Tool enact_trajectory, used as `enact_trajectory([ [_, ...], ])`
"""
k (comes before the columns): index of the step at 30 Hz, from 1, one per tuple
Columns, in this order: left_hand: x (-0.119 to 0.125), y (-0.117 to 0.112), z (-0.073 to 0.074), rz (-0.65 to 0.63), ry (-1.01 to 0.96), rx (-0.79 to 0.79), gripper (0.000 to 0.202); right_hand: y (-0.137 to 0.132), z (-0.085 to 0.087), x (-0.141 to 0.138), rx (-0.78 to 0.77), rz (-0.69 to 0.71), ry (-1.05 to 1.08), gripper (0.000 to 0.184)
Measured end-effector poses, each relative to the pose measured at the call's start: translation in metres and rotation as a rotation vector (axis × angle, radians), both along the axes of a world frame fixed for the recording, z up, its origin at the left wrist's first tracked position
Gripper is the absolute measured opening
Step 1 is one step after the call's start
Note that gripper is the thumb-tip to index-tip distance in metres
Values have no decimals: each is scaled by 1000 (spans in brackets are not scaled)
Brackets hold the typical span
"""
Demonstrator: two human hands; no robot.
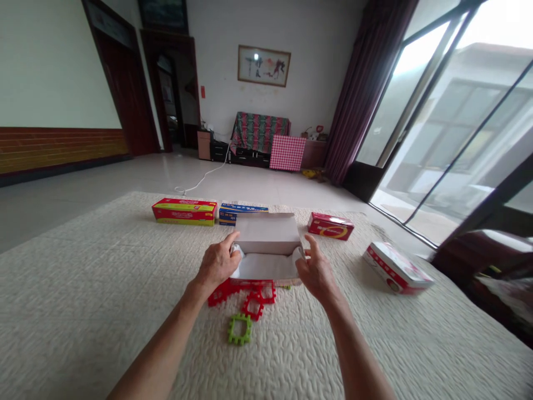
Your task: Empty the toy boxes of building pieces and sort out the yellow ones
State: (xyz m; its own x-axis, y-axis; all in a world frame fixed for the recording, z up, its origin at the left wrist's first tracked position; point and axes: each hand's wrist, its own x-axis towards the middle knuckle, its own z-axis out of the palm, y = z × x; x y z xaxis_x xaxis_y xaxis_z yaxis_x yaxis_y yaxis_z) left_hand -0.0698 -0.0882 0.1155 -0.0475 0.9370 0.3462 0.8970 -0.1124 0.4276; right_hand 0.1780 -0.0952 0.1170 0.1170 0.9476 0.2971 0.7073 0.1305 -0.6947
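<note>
A white cardboard box (266,244) stands open in front of me on a quilted cream mat (108,311), its lid raised at the far side and a white lining (266,266) showing inside. My left hand (216,264) grips the box's left end, with the thumb raised near the lid's edge. My right hand (316,272) holds the right end, its fingertips against the white lining. Just below the box lie red plastic interlocking frames (241,291), partly hidden by it. A green frame (240,329) lies nearer me.
Along the mat's far side lie a red-and-yellow box (184,211), a blue box (242,213) and a red box (330,226). A red-and-white box (395,268) lies tilted at right. Beyond are a tiled floor, a white cable (204,178) and large windows (449,122).
</note>
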Motion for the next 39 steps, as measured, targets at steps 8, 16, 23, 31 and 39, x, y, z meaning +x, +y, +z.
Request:
enact_trajectory([
  [8,-3,-46,0,-68,-109,-111,52,-40,-15,6,-152,21,61,63],
  [16,-15,-92,0,-37,-33,-178,52,-85,-10,-5,-237,90,-95,60],
  [23,-19,-121,-14,-17,-12,-212,53,-117,-12,-11,-250,126,-198,58],
  [31,-17,-112,-39,8,-26,-188,49,-113,-32,-19,-317,96,-241,59],
  [39,-10,-58,-40,24,-38,-178,49,-70,-38,-17,-286,32,-215,59],
])
